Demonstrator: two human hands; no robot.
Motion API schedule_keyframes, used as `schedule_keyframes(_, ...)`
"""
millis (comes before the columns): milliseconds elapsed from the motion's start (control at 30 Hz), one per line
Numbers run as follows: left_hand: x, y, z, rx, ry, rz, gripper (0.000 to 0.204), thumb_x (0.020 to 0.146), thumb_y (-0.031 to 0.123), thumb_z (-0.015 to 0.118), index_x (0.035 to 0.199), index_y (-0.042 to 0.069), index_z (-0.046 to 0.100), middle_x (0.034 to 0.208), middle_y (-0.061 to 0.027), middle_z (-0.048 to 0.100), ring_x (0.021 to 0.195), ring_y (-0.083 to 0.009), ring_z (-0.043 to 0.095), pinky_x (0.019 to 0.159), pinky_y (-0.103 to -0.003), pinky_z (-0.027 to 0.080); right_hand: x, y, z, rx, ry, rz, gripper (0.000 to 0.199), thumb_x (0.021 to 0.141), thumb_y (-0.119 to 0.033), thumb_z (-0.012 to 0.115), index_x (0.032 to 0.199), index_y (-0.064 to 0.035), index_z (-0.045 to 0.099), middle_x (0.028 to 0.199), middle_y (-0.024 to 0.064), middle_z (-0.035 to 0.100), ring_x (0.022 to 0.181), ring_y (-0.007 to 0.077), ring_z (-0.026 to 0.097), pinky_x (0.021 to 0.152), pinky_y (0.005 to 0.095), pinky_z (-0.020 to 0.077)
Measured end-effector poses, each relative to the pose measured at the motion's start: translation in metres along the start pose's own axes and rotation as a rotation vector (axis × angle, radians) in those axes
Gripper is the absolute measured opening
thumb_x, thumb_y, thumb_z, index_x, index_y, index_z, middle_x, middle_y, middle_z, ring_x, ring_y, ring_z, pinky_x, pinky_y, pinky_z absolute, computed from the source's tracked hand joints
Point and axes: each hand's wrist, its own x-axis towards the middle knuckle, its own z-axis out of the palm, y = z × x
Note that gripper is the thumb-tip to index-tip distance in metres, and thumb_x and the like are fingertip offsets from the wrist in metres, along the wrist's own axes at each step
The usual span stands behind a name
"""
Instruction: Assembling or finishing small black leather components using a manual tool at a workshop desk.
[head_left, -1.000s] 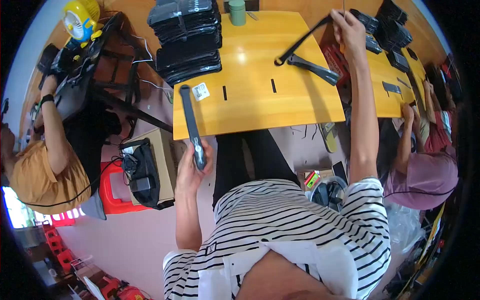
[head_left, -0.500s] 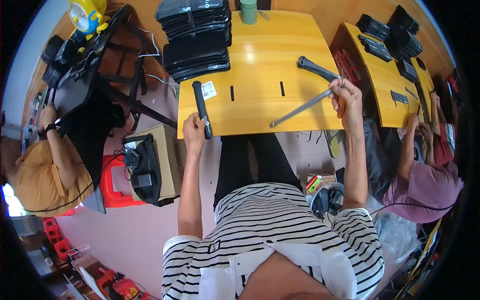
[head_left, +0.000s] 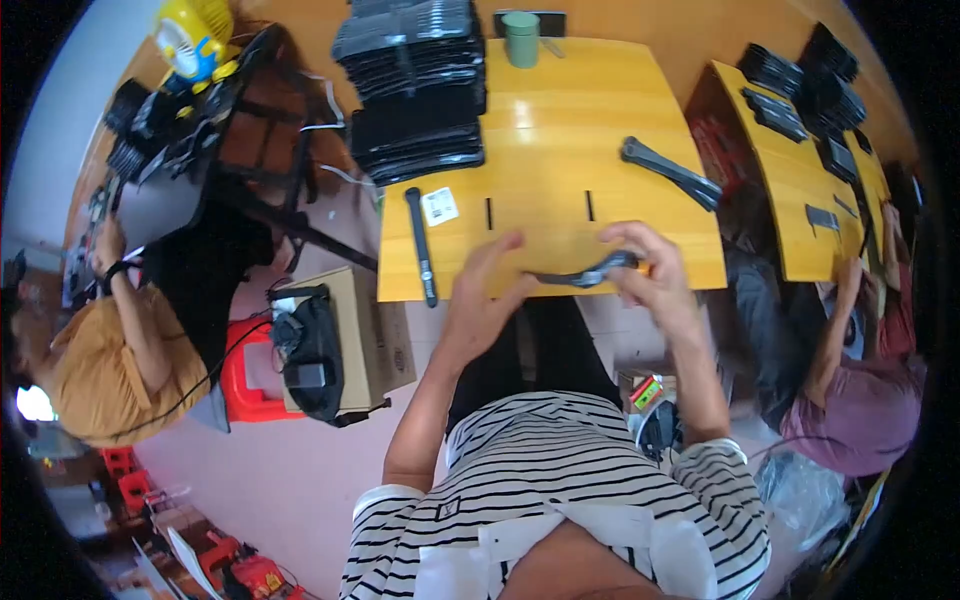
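Only got the head cam here, looking down at my hands, so that's the whole tour. My right hand (head_left: 657, 283) has a bent grip around one end of a dark strap (head_left: 580, 277), with fingers and thumb curled in close. There's something orange (head_left: 644, 268) tucked in there too, but it's mostly hidden, so I can't tell what it is. The strap sticks out sideways toward my left hand (head_left: 482, 305), near the front edge of the yellow table (head_left: 565, 110). The left is spread wide, thumb well away from the fingers, with the thumb tip right by the strap's free end. Can't tell if they're actually touching; it's a bit blurry.

If you ask me, the trick is pinching that free end lightly and getting the strap flat and untwisted between both hands. I'd also work a bit further in from the edge, since a slip here probably means the floor. The other black strap (head_left: 421, 250) lies left by the white label (head_left: 440, 206), and a folded pair (head_left: 670, 173) sits off to the right, so I'd stay clear of both.
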Motion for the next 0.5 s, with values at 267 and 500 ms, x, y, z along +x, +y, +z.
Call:
schedule_keyframes(267,-0.005,-0.015,0.0,-0.494,-0.52,-0.441,0.013,0.083,0.013,0.061,0.082,-0.001,0.059,0.063,0.002,0.051,0.06,-0.0042,0.049,0.054,-0.019,0.036,0.014,0.039,-0.025,0.008,-0.071,0.184,0.014,0.076,0.002,0.058,0.09,-0.001,0.055,0.075,0.0048,0.061,0.046,0.0065,0.052,0.039,0.0152,0.0324)
schedule_keyframes(500,0.004,-0.057,-0.02,-0.488,-0.461,-0.601,0.013,0.083,0.012,0.061,0.088,0.0,0.062,0.068,-0.0021,0.058,0.061,-0.0076,0.057,0.055,-0.019,0.048,0.014,0.094,-0.037,0.057,0.092,0.324,0.012,0.076,-0.002,0.061,0.087,-0.0016,0.057,0.067,0.0071,0.063,0.045,0.0075,0.055,0.035,0.0167,0.0308)
